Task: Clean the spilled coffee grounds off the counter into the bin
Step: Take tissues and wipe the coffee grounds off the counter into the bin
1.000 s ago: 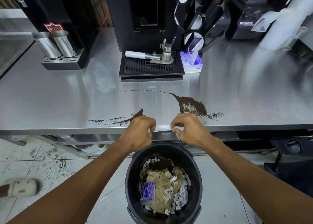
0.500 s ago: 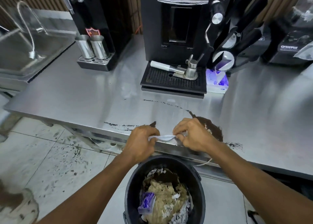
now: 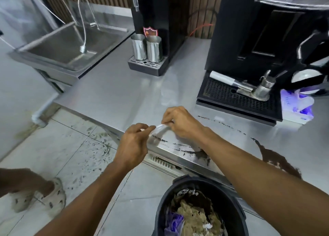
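Tissue (image 3: 160,128) held over counter (image 3: 115,93) edge
I see left hand (image 3: 133,145), right hand (image 3: 181,124) each pinching one end; coffee grounds (image 3: 279,161) lie to their right; bin (image 3: 195,179) below.

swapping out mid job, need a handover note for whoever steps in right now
Left hand: pinches one end of the tissue.
Right hand: pinches the other end.
The tissue is stretched between them by the counter's front edge.
Grounds: a big patch at the edge to the right, a smear at the edge under the right forearm, and a thin trail further back.
Bin: on the floor below the edge, part full.
Done: tissue in hand, bin in place.
Left: wipe all grounds over the edge into the bin.
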Action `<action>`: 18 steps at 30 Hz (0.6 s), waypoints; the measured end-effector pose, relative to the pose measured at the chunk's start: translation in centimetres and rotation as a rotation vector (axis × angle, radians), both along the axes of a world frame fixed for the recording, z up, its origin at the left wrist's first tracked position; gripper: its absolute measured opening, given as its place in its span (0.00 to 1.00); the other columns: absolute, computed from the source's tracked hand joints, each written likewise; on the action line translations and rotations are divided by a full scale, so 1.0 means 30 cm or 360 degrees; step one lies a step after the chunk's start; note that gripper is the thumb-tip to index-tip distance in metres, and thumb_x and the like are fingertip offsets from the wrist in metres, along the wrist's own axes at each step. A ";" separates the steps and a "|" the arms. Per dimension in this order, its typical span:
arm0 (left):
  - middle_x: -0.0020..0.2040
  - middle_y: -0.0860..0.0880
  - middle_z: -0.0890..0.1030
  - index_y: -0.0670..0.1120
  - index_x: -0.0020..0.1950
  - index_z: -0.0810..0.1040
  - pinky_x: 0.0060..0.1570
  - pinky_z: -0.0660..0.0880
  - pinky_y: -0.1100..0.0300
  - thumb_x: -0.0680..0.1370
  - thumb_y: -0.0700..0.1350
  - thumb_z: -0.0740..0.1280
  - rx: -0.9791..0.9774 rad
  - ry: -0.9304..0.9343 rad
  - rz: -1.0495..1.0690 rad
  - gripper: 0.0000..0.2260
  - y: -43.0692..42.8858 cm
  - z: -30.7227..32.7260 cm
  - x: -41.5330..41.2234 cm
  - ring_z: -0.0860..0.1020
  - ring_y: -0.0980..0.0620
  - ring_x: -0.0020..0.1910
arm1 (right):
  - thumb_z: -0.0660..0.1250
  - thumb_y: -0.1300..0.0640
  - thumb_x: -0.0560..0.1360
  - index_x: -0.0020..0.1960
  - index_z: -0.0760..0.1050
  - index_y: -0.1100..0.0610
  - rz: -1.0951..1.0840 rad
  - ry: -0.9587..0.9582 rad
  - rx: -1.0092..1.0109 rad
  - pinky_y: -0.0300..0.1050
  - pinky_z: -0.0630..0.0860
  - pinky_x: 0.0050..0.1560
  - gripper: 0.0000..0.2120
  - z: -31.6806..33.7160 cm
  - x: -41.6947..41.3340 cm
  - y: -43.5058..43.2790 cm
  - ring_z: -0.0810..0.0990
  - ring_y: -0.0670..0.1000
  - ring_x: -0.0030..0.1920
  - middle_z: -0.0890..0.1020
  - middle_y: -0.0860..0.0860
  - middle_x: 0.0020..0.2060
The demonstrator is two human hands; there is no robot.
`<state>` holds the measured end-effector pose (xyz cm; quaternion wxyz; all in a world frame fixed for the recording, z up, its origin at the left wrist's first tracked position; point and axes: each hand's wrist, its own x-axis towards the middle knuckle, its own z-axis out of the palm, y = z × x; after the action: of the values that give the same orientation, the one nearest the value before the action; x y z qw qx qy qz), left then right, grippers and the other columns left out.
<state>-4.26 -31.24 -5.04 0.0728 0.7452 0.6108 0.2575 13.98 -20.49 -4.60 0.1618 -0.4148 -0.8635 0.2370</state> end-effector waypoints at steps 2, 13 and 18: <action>0.53 0.45 0.81 0.44 0.58 0.83 0.38 0.80 0.58 0.69 0.29 0.68 -0.0052 0.0100 0.0073 0.20 0.043 -0.032 -0.061 0.79 0.47 0.42 | 0.70 0.65 0.74 0.48 0.85 0.57 0.0011 -0.0050 -0.0040 0.46 0.79 0.48 0.08 -0.015 -0.081 0.046 0.78 0.47 0.46 0.82 0.48 0.44; 0.38 0.48 0.73 0.43 0.44 0.84 0.28 0.75 0.54 0.74 0.39 0.62 -0.0215 -0.0019 0.0321 0.11 0.036 -0.112 -0.016 0.74 0.47 0.29 | 0.67 0.67 0.75 0.53 0.84 0.57 0.0299 -0.0325 -0.0031 0.43 0.73 0.52 0.11 -0.084 -0.127 0.103 0.74 0.49 0.51 0.79 0.49 0.48; 0.37 0.49 0.71 0.44 0.43 0.83 0.25 0.73 0.54 0.71 0.36 0.61 -0.0279 -0.0026 0.0318 0.11 -0.033 -0.120 0.161 0.73 0.46 0.29 | 0.68 0.65 0.75 0.50 0.85 0.57 0.0341 -0.0247 0.0062 0.49 0.76 0.48 0.09 -0.113 0.036 0.052 0.74 0.51 0.47 0.78 0.49 0.41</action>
<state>0.58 -32.23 -8.65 0.1167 0.6693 0.7015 0.2152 15.07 -18.92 -7.98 0.0762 -0.3341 -0.9172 0.2032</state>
